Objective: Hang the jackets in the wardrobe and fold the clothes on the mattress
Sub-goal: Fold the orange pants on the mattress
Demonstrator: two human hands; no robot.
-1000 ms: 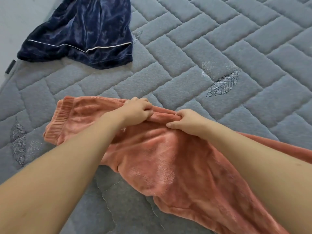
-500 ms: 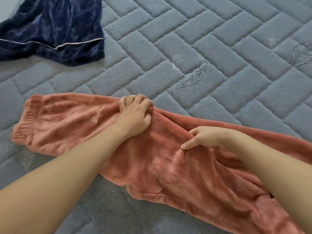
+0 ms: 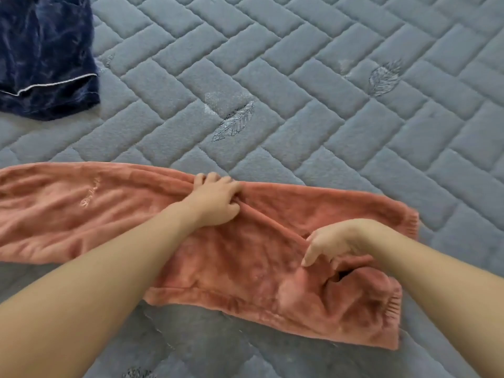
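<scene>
Salmon fleece trousers (image 3: pixel 114 214) now lie stretched flat across the mattress (image 3: pixel 327 118). My left hand (image 3: pixel 215 203) grips their far edge; my right hand (image 3: pixel 332 242), slid toward four o'clock, pinches a leg, ready for folding.

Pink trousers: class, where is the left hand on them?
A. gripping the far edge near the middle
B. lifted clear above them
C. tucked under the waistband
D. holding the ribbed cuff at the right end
A: the left hand curls over and grips the far edge of the pink trousers near their middle.
</scene>
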